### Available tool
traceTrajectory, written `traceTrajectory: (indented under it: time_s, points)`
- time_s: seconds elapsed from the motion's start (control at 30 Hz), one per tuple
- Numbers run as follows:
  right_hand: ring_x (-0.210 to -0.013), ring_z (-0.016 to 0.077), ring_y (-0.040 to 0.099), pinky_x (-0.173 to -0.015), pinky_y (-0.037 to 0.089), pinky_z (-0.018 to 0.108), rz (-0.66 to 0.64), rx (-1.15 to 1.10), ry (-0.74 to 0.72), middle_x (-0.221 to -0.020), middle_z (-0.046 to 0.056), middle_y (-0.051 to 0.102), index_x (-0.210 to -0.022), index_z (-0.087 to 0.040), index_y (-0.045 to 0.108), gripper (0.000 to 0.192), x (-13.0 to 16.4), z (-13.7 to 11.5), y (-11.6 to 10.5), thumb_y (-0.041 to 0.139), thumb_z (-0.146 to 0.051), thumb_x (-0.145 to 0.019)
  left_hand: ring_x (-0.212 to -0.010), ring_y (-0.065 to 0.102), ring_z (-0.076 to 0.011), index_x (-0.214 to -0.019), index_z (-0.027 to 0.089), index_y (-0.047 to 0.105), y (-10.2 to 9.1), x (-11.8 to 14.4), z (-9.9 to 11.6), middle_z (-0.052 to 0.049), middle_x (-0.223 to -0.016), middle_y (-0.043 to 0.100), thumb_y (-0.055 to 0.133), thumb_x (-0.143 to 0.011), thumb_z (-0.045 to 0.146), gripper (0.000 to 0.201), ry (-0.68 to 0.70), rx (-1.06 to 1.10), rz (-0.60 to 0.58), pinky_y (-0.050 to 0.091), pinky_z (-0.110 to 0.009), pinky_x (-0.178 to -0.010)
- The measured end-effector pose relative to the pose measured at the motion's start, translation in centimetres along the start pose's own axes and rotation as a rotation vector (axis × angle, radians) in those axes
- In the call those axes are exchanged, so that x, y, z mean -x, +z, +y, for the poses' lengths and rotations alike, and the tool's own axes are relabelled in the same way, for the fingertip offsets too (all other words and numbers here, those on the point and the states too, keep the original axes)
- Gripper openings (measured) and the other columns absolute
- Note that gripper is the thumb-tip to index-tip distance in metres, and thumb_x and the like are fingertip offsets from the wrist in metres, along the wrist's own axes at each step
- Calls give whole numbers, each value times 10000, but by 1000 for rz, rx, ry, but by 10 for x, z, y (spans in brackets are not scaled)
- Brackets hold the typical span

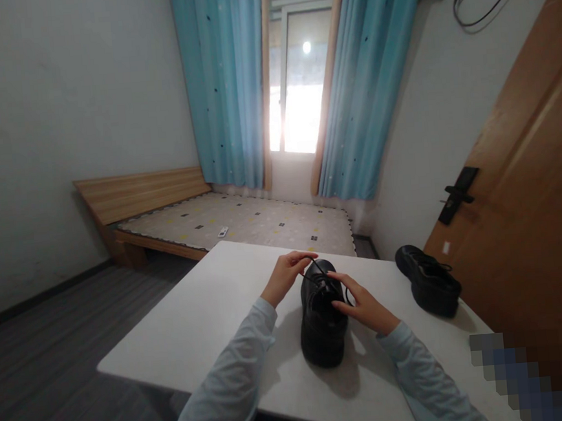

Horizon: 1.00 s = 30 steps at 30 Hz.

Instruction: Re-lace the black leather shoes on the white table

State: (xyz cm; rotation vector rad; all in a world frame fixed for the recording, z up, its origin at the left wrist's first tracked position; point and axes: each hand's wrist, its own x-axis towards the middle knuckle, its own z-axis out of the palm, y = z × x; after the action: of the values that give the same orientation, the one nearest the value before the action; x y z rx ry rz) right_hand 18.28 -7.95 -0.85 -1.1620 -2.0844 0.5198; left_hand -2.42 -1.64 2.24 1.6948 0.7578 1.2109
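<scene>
A black, smooth-surfaced shoe (321,321) with a thick chunky sole stands upright at lower centre of the frame, on a plain white table (192,321) with a matte top. Its rounded heel faces the viewer. The left hand (285,276), just left of the shoe, has its fingertips pinched shut on a thin black lace (310,279) pulled taut up from the shoe's top. The right hand (364,306), just right of the shoe, has its fingers curled closed on a loop of the same lace, touching the shoe's upper. Both arms wear soft pale blue sleeves.

A second matching black shoe (428,278) sits well apart toward the right edge of the table (its laces hang loose). Behind, at mid left, lies a low wooden bed (139,199) with a patterned mattress. Turquoise curtains (224,79) hang in folds around a bright window at upper centre. A brown wooden door (534,216) fills the right side.
</scene>
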Motion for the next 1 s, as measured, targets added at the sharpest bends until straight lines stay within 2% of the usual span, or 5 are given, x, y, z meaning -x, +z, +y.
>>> traceTrajectory:
  time_s: [0.37, 0.57, 0.67, 0.87, 1.0]
  points:
    - [-1259, 252, 384, -1067, 274, 452, -3, 1, 9, -1333, 102, 448, -1295, -216, 397, 554, -1, -2, 1, 581, -300, -780, -711, 513, -114, -976, 192, 699, -1, -1, -5, -15, -750, 558, 565, -778, 236, 243, 188, -128, 118, 390, -225, -678]
    - [-1256, 266, 389, -1063, 274, 465, 6, -12, 8, -1328, 105, 457, -1296, -220, 408, 555, -1, -2, 1, 580, -313, -776, -680, 510, -110, -948, 189, 705, -4, 0, -2, -22, -775, 604, 554, -781, 237, 230, 215, -175, 168, 384, -223, -639]
    - [-1256, 267, 391, -1064, 274, 462, 11, -5, 19, -1331, 105, 457, -1296, -219, 406, 560, 0, -1, 1, 581, -316, -773, -724, 530, -124, -923, 185, 703, -6, 1, 3, -24, -793, 630, 517, -778, 203, 236, 215, -128, 145, 403, -236, -695]
    - [-1225, 263, 426, -1040, 313, 448, 43, 24, 32, -1301, 108, 482, -1278, -209, 401, 578, 1, -2, 0, 608, -332, -752, -784, 552, -152, -839, 132, 685, -7, 5, 7, -52, -827, 655, 413, -774, 178, 283, 221, 2, -7, 420, -267, -737]
    - [-1176, 250, 470, -1018, 340, 429, 111, 31, 46, -1233, 97, 534, -1212, -209, 465, 507, 1, -4, 0, 609, -376, -755, -757, 549, -153, -752, 117, 671, -6, 5, 5, -65, -780, 649, 324, -834, 232, 374, 252, 7, 20, 424, -280, -723]
